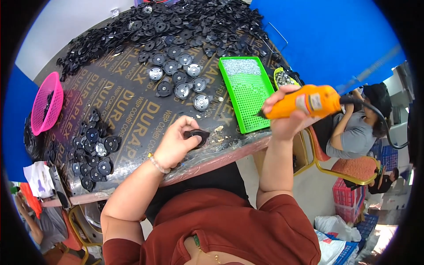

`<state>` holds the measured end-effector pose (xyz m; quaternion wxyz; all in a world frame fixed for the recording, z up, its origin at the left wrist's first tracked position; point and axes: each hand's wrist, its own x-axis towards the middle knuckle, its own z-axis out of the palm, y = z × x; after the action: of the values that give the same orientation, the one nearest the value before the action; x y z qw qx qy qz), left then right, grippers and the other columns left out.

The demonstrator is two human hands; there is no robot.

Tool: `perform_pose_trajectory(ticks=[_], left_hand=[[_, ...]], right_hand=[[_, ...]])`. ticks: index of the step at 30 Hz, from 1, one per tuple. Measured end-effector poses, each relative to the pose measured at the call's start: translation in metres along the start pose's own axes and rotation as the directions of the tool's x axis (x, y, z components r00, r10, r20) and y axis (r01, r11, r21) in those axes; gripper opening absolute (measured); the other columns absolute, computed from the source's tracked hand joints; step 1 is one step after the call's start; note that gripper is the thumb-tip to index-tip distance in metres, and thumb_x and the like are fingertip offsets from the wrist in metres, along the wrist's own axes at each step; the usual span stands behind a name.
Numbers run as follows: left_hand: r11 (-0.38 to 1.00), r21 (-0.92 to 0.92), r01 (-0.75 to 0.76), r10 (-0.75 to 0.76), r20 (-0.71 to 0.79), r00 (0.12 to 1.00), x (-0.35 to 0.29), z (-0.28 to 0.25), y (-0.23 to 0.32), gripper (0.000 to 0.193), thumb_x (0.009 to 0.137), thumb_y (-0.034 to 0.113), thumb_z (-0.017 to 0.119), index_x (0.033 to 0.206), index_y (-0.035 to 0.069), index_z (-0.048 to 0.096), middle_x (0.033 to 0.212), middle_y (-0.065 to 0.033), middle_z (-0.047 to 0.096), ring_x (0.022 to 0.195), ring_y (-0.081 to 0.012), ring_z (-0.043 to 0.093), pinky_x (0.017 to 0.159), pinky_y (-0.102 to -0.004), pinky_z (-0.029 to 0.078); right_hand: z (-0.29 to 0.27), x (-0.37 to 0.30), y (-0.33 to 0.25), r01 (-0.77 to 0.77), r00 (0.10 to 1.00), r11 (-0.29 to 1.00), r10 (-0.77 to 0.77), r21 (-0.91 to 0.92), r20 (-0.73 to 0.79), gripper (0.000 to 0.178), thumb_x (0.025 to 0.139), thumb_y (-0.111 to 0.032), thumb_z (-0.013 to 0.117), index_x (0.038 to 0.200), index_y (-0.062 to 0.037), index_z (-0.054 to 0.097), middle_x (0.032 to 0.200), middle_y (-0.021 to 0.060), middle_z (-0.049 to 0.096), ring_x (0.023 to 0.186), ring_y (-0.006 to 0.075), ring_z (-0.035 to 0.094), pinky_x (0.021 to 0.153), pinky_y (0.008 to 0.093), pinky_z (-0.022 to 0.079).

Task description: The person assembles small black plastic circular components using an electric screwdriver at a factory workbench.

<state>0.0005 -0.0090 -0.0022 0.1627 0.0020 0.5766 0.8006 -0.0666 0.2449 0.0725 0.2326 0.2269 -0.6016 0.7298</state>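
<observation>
Black round part (201, 134) sits pinched in left hand (173, 144) at near edge of table (137, 132); hands apart, right hand (286, 126) wrapped round orange corded electric screwdriver (325, 98), tip seen against green perforated tray (248, 100); beyond, silver-centred discs (181, 91), then heap of black parts (198, 26)

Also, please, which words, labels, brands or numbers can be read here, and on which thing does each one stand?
I do not copy printed wording, but I can say where it stands.
Black table top: large, gold-brown capital letters, clear and repeated in rows.
Orange tool in the right hand: pale label, print too small to read.
White bag, lower right: red mark, too blurred to read.
</observation>
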Motion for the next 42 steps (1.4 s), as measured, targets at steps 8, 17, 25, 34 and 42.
perform_pose_trajectory(ticks=[8,17,25,34,42], left_hand=[[0.976,-0.212,0.043,-0.052,-0.038,0.998,0.003,0.007,0.005,0.024,0.083,-0.009,0.059,0.097,0.005,0.045,0.094,-0.0086,0.062,0.087,-0.0171,0.065,0.074,-0.0278,0.053],[0.977,-0.181,0.111,-0.12,-0.038,0.992,0.002,0.008,0.01,0.03,0.086,-0.008,0.053,0.115,-0.001,0.05,0.106,-0.0112,0.059,0.094,-0.0236,0.067,0.083,-0.0335,0.057],[0.99,-0.073,0.12,-0.121,0.003,0.993,0.005,0.007,0.004,0.034,0.088,-0.008,0.053,0.122,-0.008,0.055,0.103,-0.016,0.065,0.093,-0.0213,0.068,0.087,-0.0304,0.055],[0.995,-0.007,0.099,-0.099,0.004,0.995,0.002,0.006,0.006,0.034,0.088,-0.002,0.057,0.121,-0.006,0.058,0.097,-0.0109,0.068,0.087,-0.0131,0.065,0.079,-0.0255,0.053],[0.993,0.113,0.046,-0.045,-0.006,0.999,0.004,0.003,-0.001,0.032,0.086,0.0,0.06,0.118,-0.006,0.061,0.094,-0.0077,0.068,0.082,-0.0107,0.063,0.076,-0.0253,0.052]], right_hand=[[-0.042,0.003,0.015,-0.024,0.991,0.99,0.005,-0.141,-0.13,0.076,0.076,-0.068,0.065,0.104,0.0008,0.052,0.069,0.0096,0.061,0.053,0.0146,0.056,0.05,0.0245,0.047],[-0.042,0.0,0.011,-0.022,0.986,0.999,0.013,-0.049,-0.169,0.078,0.071,-0.066,0.072,0.108,-0.0005,0.05,0.073,0.0096,0.062,0.058,0.0142,0.059,0.052,0.0246,0.049],[0.013,-0.015,-0.027,0.141,0.975,0.914,-0.194,0.38,0.106,0.09,0.068,-0.076,0.062,0.114,-0.0002,0.047,0.081,0.0164,0.064,0.062,0.0223,0.062,0.058,0.0304,0.053],[0.077,-0.036,-0.003,-0.096,0.956,0.919,-0.021,0.383,0.292,0.084,0.07,-0.077,0.056,0.106,-0.002,0.046,0.079,0.0117,0.064,0.061,0.0185,0.062,0.06,0.0311,0.053],[0.081,-0.046,0.009,-0.183,0.933,0.905,0.037,0.383,0.359,0.078,0.068,-0.073,0.061,0.102,-0.0037,0.049,0.079,0.0097,0.064,0.063,0.0165,0.063,0.062,0.029,0.053]])
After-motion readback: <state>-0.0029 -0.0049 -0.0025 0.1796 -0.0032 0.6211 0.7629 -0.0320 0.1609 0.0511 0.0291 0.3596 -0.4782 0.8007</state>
